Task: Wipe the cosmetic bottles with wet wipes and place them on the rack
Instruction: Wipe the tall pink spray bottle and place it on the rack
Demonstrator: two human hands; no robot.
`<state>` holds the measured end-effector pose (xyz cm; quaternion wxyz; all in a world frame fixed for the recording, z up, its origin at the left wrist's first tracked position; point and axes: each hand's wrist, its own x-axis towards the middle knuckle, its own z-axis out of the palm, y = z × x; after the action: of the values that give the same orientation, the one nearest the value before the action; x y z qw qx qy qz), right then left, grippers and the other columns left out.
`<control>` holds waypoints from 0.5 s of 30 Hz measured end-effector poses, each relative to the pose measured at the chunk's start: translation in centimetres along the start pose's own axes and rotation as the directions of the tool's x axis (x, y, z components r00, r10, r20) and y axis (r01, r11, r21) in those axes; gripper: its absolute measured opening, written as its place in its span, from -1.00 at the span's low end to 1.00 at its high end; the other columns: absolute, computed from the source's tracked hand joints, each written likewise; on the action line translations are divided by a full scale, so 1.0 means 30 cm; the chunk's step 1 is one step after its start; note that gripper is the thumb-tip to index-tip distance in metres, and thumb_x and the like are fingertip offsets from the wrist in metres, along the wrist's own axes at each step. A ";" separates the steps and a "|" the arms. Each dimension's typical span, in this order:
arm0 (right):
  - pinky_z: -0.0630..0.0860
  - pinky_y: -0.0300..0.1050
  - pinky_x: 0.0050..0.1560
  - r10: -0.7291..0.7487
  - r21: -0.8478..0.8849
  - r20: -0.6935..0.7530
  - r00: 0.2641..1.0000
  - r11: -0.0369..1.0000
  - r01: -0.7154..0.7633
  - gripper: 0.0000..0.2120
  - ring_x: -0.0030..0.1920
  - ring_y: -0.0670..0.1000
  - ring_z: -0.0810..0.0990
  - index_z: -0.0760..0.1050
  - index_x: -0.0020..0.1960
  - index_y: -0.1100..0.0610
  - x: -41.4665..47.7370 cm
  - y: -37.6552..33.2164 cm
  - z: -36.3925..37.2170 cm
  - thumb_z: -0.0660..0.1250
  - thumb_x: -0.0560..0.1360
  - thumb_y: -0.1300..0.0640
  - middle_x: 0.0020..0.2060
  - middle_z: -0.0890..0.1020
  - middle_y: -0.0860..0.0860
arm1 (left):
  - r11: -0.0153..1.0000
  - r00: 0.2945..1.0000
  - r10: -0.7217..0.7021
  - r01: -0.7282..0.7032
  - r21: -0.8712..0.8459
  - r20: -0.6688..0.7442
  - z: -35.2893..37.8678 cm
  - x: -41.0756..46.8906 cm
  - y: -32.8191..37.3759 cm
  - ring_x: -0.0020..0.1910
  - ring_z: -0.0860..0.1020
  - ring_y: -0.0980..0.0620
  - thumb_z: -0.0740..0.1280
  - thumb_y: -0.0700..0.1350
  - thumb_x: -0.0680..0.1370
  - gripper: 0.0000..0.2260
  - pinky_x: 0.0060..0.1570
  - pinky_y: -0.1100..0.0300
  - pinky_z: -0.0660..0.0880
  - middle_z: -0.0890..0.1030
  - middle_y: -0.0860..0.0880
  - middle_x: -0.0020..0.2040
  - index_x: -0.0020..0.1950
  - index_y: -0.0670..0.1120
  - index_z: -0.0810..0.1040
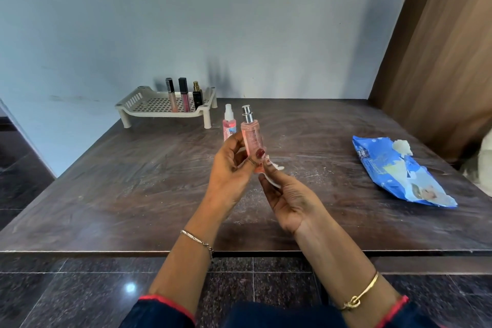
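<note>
My left hand (230, 168) grips a clear pink pump bottle (252, 136) with a silver top, held upright above the table. My right hand (288, 198) presses a white wet wipe (274, 170) against the bottle's base. Just behind stands a second pink spray bottle (229, 125) with a white cap on the table. At the back left, a beige slotted rack (149, 105) holds two lip gloss tubes (184, 94) and a small dark perfume bottle (197, 96), all upright.
A blue wet-wipe pack (399, 173) lies at the right with a wipe poking out of its opening. The dark wooden table (133, 181) meets a pale wall behind and a brown wooden panel (439, 48) on the right. Dark tiled floor lies below.
</note>
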<state>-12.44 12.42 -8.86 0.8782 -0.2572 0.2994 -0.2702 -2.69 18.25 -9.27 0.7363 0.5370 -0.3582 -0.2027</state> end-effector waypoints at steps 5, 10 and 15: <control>0.61 -0.26 -0.18 -0.360 -0.266 0.075 0.930 0.892 0.367 -0.88 -0.19 0.00 0.66 0.56 -0.13 0.22 0.005 -0.027 0.000 0.47 0.37 0.30 -0.18 0.67 0.11 | 0.997 0.997 -0.067 0.066 -0.040 -0.031 -0.015 -0.009 -0.009 -0.06 0.64 0.02 0.46 -0.13 0.40 -0.71 -0.12 0.19 0.58 0.65 -0.05 -0.04 0.10 -0.08 0.55; 0.58 -0.15 0.03 -0.662 -0.607 0.704 0.258 -0.370 0.704 -0.69 0.02 -0.02 0.63 0.58 0.20 0.16 0.039 -0.068 0.008 0.27 0.49 0.32 0.05 0.65 0.01 | 0.987 0.987 -0.163 0.163 0.013 0.001 0.007 -0.014 -0.058 -0.10 0.55 -0.01 0.43 -0.24 0.48 -0.68 -0.10 0.14 0.56 0.61 -0.25 0.03 0.21 -0.17 0.50; 0.56 0.05 0.04 -0.163 -0.202 0.979 0.121 -0.845 0.495 -0.77 0.10 0.17 0.53 0.58 0.09 0.33 0.058 -0.015 -0.025 0.25 0.50 0.29 0.01 0.61 0.18 | 0.982 0.985 -0.167 0.170 -0.079 0.050 0.009 -0.009 -0.062 -0.02 0.55 -0.05 0.23 -0.58 0.45 -0.65 -0.05 0.30 0.55 0.55 -0.26 0.03 0.19 -0.34 0.42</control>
<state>-11.93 10.78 -9.77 -0.1012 -0.9111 -0.0052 -0.3995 -2.91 17.62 -11.04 0.7304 0.5298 -0.3184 -0.2905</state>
